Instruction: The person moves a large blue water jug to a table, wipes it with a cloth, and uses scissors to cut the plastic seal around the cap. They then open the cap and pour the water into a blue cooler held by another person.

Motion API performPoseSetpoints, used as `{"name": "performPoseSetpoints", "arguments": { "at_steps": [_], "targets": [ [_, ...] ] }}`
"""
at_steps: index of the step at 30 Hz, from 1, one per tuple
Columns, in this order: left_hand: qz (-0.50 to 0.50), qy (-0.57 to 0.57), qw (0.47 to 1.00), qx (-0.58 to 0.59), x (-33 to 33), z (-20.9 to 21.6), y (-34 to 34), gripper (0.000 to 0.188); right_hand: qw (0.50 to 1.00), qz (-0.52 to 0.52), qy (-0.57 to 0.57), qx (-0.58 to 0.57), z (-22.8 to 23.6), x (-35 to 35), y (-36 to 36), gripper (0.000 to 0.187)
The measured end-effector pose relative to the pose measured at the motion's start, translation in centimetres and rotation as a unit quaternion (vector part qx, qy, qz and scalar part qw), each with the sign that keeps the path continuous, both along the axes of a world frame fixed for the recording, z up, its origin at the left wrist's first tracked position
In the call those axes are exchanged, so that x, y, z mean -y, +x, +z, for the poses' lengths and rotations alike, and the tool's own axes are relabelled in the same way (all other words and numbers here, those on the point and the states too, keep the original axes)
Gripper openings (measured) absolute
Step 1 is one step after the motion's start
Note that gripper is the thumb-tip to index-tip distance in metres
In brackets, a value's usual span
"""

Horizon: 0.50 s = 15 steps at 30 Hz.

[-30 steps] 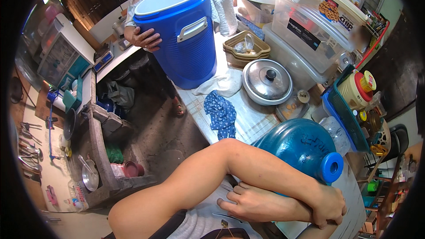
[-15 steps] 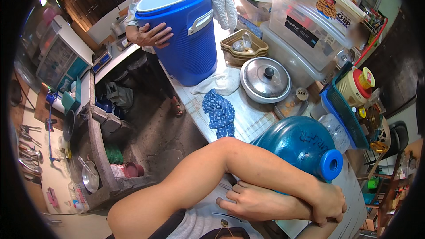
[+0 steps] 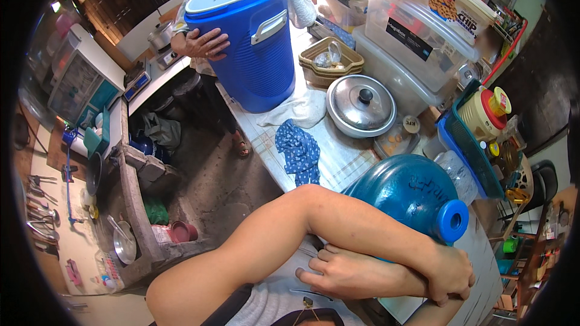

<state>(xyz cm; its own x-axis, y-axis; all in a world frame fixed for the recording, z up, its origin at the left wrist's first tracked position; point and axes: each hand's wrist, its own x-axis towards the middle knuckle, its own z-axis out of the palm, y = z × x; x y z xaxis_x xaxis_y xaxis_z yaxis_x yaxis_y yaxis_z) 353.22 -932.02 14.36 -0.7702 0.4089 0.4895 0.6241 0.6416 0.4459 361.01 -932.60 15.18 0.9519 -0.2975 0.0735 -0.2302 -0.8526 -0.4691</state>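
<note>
My arms are crossed in front of me. My left hand (image 3: 452, 276) is wrapped round my right arm near the elbow. Below my left forearm, my right hand (image 3: 338, 271) has its fingers curled in; the palm is hidden. Just beyond my left forearm a translucent blue water jug (image 3: 396, 187) lies on its side, with its blue neck (image 3: 452, 220) toward the right. At the table's far left corner stands a tall blue cooler (image 3: 251, 54) without a lid. Another person's hand (image 3: 205, 43) rests flat against its side.
On the table (image 3: 350, 166) are a blue patterned cloth (image 3: 297, 152), a lidded pot (image 3: 362, 105), brown baskets (image 3: 329, 72) and clear storage boxes (image 3: 417, 42). A green basket (image 3: 471, 139) with jars stands at the right. A concrete counter (image 3: 142, 205) is at the left.
The other person behind the cooler has leaned a little to the left, and their hand has slid slightly left on it. My arms keep the same crossed pose.
</note>
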Motion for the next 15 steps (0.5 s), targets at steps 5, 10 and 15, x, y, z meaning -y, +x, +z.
{"name": "performPoseSetpoints", "arguments": {
  "at_steps": [5,10,15],
  "targets": [
    [0.005,0.008,1.000,-0.005,-0.18,-0.25,-0.08,0.039,1.000,0.000,0.002,0.000,-0.15,-0.02,0.03,0.018],
    [0.003,0.001,1.000,0.008,-0.16,-0.13,-0.01,0.038,1.000,0.000,0.017,-0.026,0.14,-0.16,0.06,0.014],
    [-0.001,0.001,1.000,0.008,-0.02,0.01,0.08,0.038,1.000,-0.009,-0.006,0.018,-0.40,-0.10,0.09,0.016]
  ]
}}
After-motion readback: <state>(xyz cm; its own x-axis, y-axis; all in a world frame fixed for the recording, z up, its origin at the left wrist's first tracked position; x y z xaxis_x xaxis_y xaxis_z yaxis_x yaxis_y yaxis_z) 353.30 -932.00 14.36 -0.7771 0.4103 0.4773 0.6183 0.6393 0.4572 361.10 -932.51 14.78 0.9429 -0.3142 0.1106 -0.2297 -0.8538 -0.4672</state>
